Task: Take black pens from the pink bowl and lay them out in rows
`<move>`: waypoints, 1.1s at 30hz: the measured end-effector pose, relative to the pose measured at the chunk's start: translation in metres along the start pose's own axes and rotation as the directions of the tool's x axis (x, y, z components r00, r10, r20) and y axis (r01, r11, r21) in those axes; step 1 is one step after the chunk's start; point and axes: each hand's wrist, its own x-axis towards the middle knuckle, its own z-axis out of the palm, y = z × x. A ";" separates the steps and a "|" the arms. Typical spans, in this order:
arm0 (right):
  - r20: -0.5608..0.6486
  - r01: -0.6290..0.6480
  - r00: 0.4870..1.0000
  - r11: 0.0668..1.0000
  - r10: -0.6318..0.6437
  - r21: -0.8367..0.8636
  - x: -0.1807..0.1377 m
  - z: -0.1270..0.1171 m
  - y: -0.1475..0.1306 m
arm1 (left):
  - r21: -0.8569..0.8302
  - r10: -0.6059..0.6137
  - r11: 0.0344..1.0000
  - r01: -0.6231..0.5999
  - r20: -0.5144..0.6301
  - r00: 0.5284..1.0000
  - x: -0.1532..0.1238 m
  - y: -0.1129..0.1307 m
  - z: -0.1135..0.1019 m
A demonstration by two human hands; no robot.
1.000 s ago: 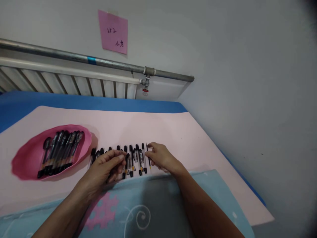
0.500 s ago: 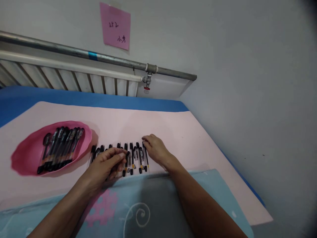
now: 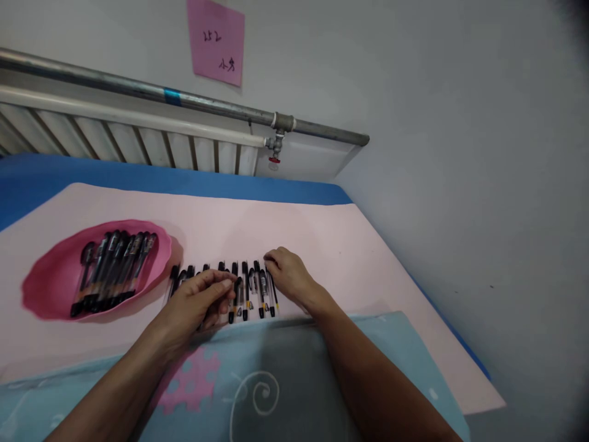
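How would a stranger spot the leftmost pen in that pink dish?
On the pale pink tabletop, left of the person's left hand, sits a deep-pink, wavy-rimmed dish. Inside, black-capped pens lie side by side. Yours is the leftmost pen, its cap slightly apart from the others.

Our left hand [image 3: 199, 301] covers part of a pen row [image 3: 245, 287]; at its right end our right hand [image 3: 289, 274] pinches a refill [image 3: 272, 287].

Dim, diffuse light; a soft shadow edges the pink tray [image 3: 50, 282] at its three o'clock. Darkness blots the frame's two o'clock corner; the tray's nine o'clock rim looks blurred.
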 end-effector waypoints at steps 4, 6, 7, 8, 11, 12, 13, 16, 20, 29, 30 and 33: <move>-0.016 -0.071 0.997 0.995 0.073 0.073 -0.003 -0.007 -0.002 | -0.003 -0.016 1.000 0.016 -0.010 1.000 0.000 0.001 -0.001; 0.009 -0.149 0.989 0.984 0.149 0.101 -0.010 -0.013 -0.002 | -0.012 -0.022 1.000 0.022 -0.010 1.000 -0.001 0.001 0.000; 0.035 -0.186 0.982 0.976 0.183 0.113 -0.013 -0.016 -0.002 | -0.018 -0.022 1.000 0.021 -0.011 1.000 -0.001 0.001 0.000; 0.069 -0.217 0.975 0.968 0.210 0.126 -0.018 -0.019 -0.002 | -0.025 -0.022 0.999 0.022 -0.014 1.000 -0.001 0.001 0.000; 0.171 -0.262 0.957 0.953 0.236 0.152 -0.027 -0.024 -0.002 | -0.038 -0.022 0.999 0.022 -0.023 0.999 -0.001 0.002 0.001; 0.194 -0.270 0.952 0.950 0.239 0.155 -0.029 -0.024 -0.002 | -0.037 -0.024 0.999 0.023 -0.024 0.999 -0.001 0.002 0.001; 0.209 -0.278 0.947 0.948 0.244 0.156 -0.029 -0.024 -0.002 | -0.033 -0.025 0.999 0.024 -0.022 0.999 -0.001 0.002 0.001; 0.218 -0.303 0.940 0.938 0.264 0.171 -0.028 -0.023 -0.002 | -0.017 -0.023 1.000 0.023 -0.017 1.000 -0.001 0.003 0.000; 0.203 -0.303 0.942 0.938 0.268 0.166 -0.025 -0.022 -0.002 | -0.015 -0.033 0.999 0.033 -0.008 0.999 -0.001 0.003 -0.001; 0.175 -0.273 0.953 0.950 0.246 0.153 -0.025 -0.020 -0.004 | -0.014 -0.017 1.000 0.017 0.001 1.000 0.002 0.000 -0.003; 0.183 -0.269 0.953 0.952 0.241 0.146 -0.025 -0.021 -0.005 | -0.011 -0.017 1.000 0.017 -0.004 1.000 0.002 0.000 -0.003; 0.202 -0.249 0.954 0.960 0.222 0.124 -0.026 -0.021 -0.007 | -0.009 -0.034 0.999 0.034 -0.011 0.999 0.001 0.001 -0.002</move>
